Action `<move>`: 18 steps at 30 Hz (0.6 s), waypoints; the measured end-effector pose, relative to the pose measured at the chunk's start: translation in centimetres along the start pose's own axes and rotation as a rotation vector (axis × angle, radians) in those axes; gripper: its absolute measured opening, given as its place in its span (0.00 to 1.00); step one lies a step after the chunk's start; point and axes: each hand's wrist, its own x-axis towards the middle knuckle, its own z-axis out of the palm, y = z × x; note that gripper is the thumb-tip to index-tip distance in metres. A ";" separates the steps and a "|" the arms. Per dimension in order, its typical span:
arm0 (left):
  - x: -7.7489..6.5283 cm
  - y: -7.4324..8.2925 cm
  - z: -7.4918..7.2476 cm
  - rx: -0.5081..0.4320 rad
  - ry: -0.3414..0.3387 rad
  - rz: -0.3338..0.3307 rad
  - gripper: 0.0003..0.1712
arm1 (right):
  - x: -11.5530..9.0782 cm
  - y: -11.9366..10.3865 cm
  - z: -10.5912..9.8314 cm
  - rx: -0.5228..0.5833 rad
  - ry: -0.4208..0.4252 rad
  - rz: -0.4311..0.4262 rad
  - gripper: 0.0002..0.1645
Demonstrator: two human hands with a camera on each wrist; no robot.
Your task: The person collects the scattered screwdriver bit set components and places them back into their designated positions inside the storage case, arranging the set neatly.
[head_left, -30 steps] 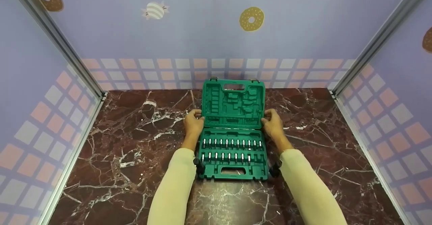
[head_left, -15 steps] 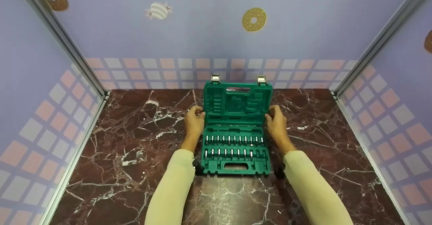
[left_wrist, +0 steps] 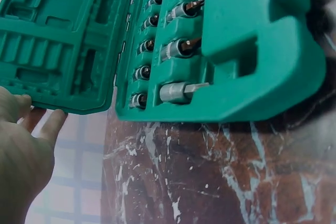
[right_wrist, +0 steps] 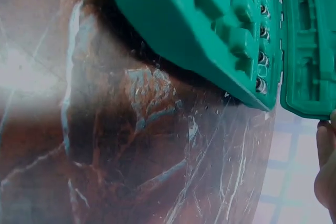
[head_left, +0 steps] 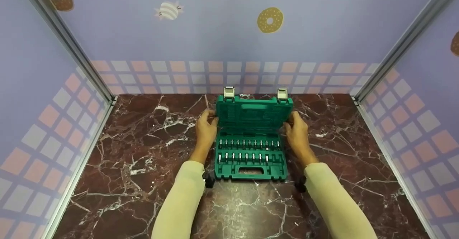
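Observation:
A green socket bit case (head_left: 226,174) lies on the marble-patterned tabletop, its hinged lid (head_left: 251,114) raised and leaning forward over the base. Two rows of metal bit sockets (head_left: 247,156) sit in the base; a few slots at the right end of the front row hold none. My left hand (head_left: 206,128) pinches the lid's left edge, thumb inside and fingers behind, as the left wrist view shows of the same hand (left_wrist: 23,156). At the opposite edge, my right hand (head_left: 297,133) grips the lid; only part of that hand (right_wrist: 326,177) enters the right wrist view.
Two metal latches stick up from the lid's far edge, the left latch (head_left: 229,92) and the right latch (head_left: 282,94). Behind the case stands a purple patterned wall (head_left: 222,42), with side walls left and right. Bare tabletop (head_left: 143,181) surrounds the case.
The lid has swung from leaning back to tilting forward, both hands moving with it. The latches have come into sight, and the case has shifted slightly away from me.

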 end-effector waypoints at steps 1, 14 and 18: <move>-0.1 0.1 -0.1 -0.010 -0.003 0.012 0.08 | -0.1 -0.1 -0.1 0.002 0.003 -0.005 0.09; -1.7 1.7 -2.6 0.130 -0.019 0.244 0.13 | -2.0 -2.9 -2.8 -0.001 -0.019 -0.059 0.22; -2.0 2.3 -3.5 0.168 -0.077 0.270 0.16 | -2.6 -3.6 -3.5 0.054 -0.019 -0.017 0.23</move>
